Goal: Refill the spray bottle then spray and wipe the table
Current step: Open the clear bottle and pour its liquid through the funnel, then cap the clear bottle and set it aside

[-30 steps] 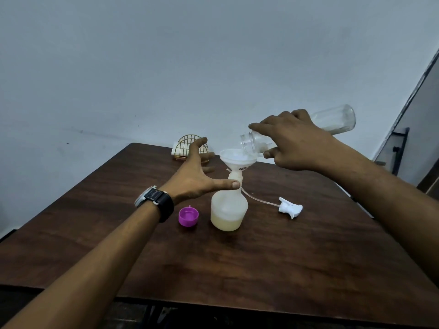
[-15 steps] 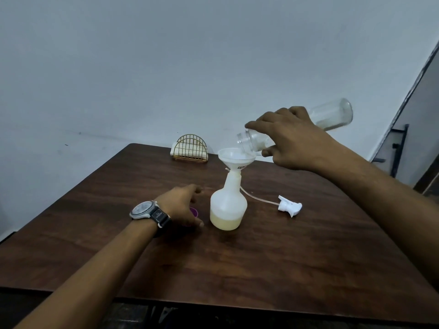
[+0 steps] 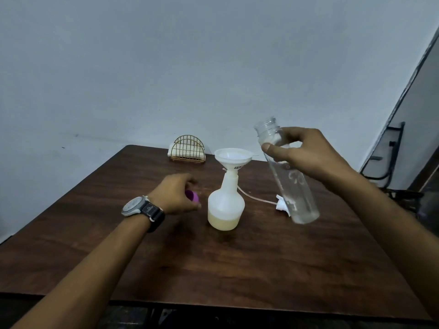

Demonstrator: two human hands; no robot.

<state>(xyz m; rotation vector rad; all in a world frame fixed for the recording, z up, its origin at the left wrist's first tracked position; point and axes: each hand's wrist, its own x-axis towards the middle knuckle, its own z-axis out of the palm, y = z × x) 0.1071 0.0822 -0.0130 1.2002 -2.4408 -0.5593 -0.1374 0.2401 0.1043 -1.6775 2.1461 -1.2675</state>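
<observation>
A white spray bottle stands mid-table with pale yellow liquid in its bottom and a white funnel in its neck. My right hand grips a clear plastic bottle, held nearly upright to the right of the funnel, mouth up, looking empty. My left hand holds the purple cap just left of the spray bottle, a little above the table. The white spray head with its tube lies on the table behind the clear bottle.
The brown wooden table ends at a front edge near me. A gold wire holder with white cloth stands at the far edge by the wall. A dark metal frame is beyond the table's right side.
My right hand has tipped the clear bottle from pouring over the funnel back to upright and moved it right. My left hand left the spray bottle and picked up the purple cap.
</observation>
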